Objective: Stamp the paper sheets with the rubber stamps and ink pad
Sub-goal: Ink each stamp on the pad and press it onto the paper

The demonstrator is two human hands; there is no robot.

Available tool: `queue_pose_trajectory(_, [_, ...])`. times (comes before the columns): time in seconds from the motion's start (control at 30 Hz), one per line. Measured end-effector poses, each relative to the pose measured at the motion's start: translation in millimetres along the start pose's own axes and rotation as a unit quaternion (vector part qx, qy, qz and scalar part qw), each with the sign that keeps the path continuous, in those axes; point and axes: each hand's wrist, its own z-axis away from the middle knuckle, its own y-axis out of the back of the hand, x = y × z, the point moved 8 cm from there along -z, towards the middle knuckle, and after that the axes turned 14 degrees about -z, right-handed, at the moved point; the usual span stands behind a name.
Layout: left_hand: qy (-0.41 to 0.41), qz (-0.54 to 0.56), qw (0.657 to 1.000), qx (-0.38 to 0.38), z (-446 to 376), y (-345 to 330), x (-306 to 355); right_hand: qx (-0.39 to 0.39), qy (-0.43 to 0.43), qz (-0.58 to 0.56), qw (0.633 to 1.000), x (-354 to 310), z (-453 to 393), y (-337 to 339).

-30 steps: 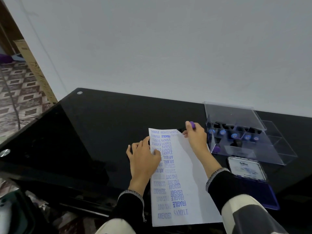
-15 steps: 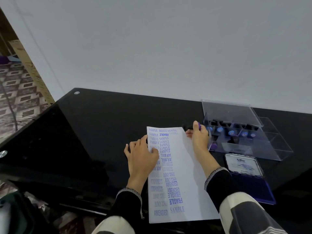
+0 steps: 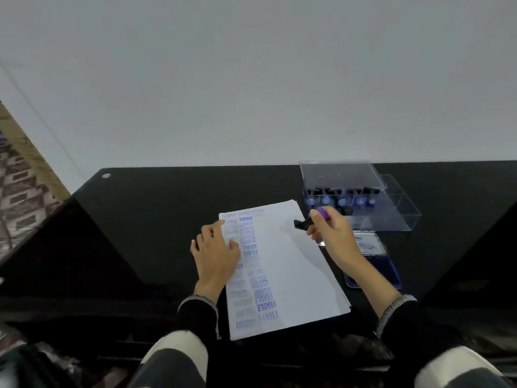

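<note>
A patterned floor is seen at the far left, past the edge of the black glossy worktop, which is backed by a plain pale wall. The left hand is laid flat on the left margin of the paper sheets, its fingers straight and slightly spread, pressing down over a column of blue imprints. The sheets lie as a small stack near the front of the worktop, turned a little clockwise; words such as SAMPLE, FRAGILE, AIR MAIL and AMENDED are printed down the left half, while the right half is left white. Above the upper right corner of the stack, a rubber stamp with a black base and a purple knob is pinched in the curled fingers of the right hand, held clear of the paper. Just behind that hand, a clear plastic case stands with its lid raised, and further stamps with blue tops are lined up inside it. In front of the case, partly hidden by the right wrist, the ink pad lies open, showing its dark blue surface.
</note>
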Motion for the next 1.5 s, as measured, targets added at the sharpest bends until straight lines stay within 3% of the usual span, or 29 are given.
queue_pose_trajectory(0.13, [0.000, -0.087, 0.996, -0.022, 2.5, -5.6, 7.5, 0.038, 0.016, 0.029, 0.999, -16.3, 20.5, 46.2])
queue_pose_trajectory(0.23, [0.016, -0.078, 0.997, 0.015, 9.1, 3.3, 32.5, 0.086, 0.008, 0.033, 0.996, -15.6, 34.0, 81.6])
queue_pose_trajectory(0.33, [-0.102, 0.070, 0.992, 0.030, 25.9, 8.7, 87.1, 0.143, -0.024, 0.015, 0.989, -4.7, 47.2, 111.6])
queue_pose_trajectory(0.43, [-0.268, 0.194, 0.942, -0.046, 59.6, 5.4, 144.4, 0.179, -0.057, 0.047, 0.981, 5.1, 59.6, 130.3])
queue_pose_trajectory(0.53, [-0.332, 0.184, 0.917, -0.120, 88.1, -6.8, 174.0, 0.161, -0.067, 0.105, 0.979, 6.3, 69.2, 132.1])
queue_pose_trajectory(0.63, [-0.357, 0.139, 0.915, -0.130, 101.7, -16.3, 183.0, 0.136, -0.049, 0.158, 0.977, 3.8, 73.4, 127.8])
queue_pose_trajectory(0.87, [-0.369, 0.099, 0.917, -0.117, 106.0, -32.4, 181.6, 0.061, -0.026, 0.302, 0.951, 5.9, 71.3, 104.3])
queue_pose_trajectory(1.17, [-0.368, 0.112, 0.917, -0.103, 106.2, -32.2, 180.6, 0.049, 0.065, 0.423, 0.902, 3.3, 74.9, 90.3])
queue_pose_trajectory(1.33, [-0.366, 0.113, 0.917, -0.108, 106.1, -32.2, 181.6, 0.070, 0.040, 0.354, 0.932, 8.8, 75.6, 96.7])
queue_pose_trajectory(1.5, [-0.360, 0.104, 0.918, -0.132, 105.5, -34.3, 181.1, 0.044, 0.004, 0.364, 0.930, 8.2, 72.2, 95.2])
